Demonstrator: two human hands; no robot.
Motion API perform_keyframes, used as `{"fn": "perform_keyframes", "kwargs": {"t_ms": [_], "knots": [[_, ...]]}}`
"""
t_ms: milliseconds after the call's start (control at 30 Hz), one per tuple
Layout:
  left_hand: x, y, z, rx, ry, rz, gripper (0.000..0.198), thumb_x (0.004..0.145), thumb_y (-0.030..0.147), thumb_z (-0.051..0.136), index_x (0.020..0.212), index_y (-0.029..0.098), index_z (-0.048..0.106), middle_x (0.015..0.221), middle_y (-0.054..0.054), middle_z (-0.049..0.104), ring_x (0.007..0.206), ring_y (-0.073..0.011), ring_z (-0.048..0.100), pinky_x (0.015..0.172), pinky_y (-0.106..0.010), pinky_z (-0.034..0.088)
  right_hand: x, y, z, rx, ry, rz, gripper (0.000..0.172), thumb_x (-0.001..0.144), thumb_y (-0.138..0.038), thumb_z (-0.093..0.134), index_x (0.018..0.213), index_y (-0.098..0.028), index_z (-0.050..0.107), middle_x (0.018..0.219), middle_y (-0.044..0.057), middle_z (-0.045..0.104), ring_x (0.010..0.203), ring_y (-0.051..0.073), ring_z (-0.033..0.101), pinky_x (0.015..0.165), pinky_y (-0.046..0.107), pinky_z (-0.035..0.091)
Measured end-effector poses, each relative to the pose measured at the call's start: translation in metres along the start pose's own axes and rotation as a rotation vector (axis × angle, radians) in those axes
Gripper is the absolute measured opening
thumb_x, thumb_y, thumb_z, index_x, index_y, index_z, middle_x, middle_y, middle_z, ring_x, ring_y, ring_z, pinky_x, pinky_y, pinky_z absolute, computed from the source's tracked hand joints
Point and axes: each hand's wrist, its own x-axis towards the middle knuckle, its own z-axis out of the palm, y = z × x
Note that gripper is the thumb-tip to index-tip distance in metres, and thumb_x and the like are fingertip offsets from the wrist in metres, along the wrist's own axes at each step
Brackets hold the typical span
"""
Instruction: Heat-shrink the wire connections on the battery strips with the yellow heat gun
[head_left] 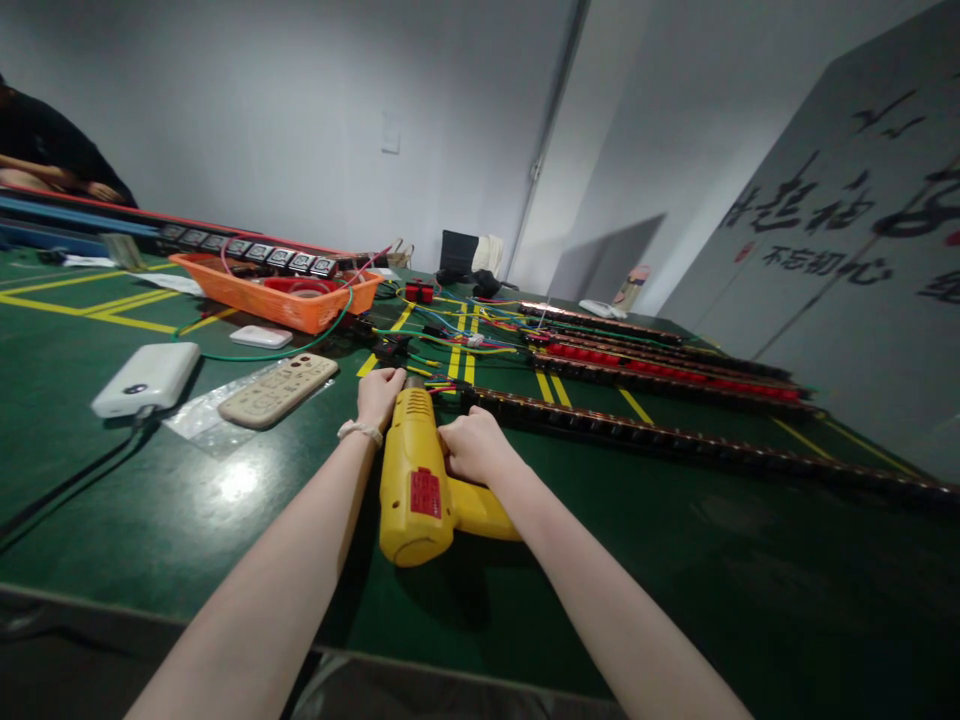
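A yellow heat gun [417,495] with a red label lies on the green table, its nozzle pointing away from me. My left hand [381,396] is closed left of the nozzle, close to several coloured wires [442,384]; what its fingers hold is hidden. My right hand [474,446] is curled in beside the gun's body, above the handle, and I cannot make out what is in it. Just beyond the right hand, the wires meet the end of a long dark strip [600,428] that runs off to the right.
Left of my arms are a phone in a beige case [279,391], a white power bank [147,380] with a black cable and a small white case [261,337]. Behind them stands an orange basket [277,300]. More strips [675,372] lie at right. A person [56,150] sits far left.
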Motion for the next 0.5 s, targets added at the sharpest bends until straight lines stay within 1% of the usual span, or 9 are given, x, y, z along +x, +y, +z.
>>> {"fn": "perform_keyframes", "kwargs": {"t_ms": [200, 333, 500], "knots": [[0.0002, 0.0005, -0.0004, -0.009, -0.013, -0.011, 0.037, 0.072, 0.042, 0.039, 0.046, 0.015, 0.042, 0.046, 0.002, 0.033, 0.051, -0.0098, 0.034, 0.05, -0.022, 0.023, -0.0038, 0.0021, 0.0017, 0.04, 0.0, 0.011, 0.017, 0.07, -0.024, 0.051, 0.08, -0.018, 0.063, 0.083, 0.006, 0.068, 0.078, 0.02, 0.062, 0.074, 0.033, 0.034], [-0.0003, 0.0022, -0.0015, -0.014, -0.02, -0.017, 0.038, 0.072, 0.043, 0.039, 0.047, 0.016, 0.042, 0.047, 0.002, 0.032, 0.052, -0.0098, 0.033, 0.051, -0.023, 0.023, -0.0044, 0.0019, 0.0032, 0.042, 0.01, 0.011, 0.016, 0.07, -0.022, 0.05, 0.08, -0.018, 0.062, 0.082, 0.005, 0.068, 0.079, 0.021, 0.062, 0.074, 0.032, 0.035], [-0.001, 0.0027, 0.0003, -0.023, 0.02, -0.021, 0.036, 0.071, 0.04, 0.039, 0.045, 0.016, 0.04, 0.046, 0.002, 0.032, 0.051, -0.0099, 0.032, 0.051, -0.023, 0.022, -0.0104, 0.0052, 0.0016, 0.045, -0.021, 0.025, 0.015, 0.071, -0.022, 0.051, 0.081, -0.018, 0.062, 0.083, 0.005, 0.068, 0.08, 0.02, 0.061, 0.075, 0.031, 0.034]]}}
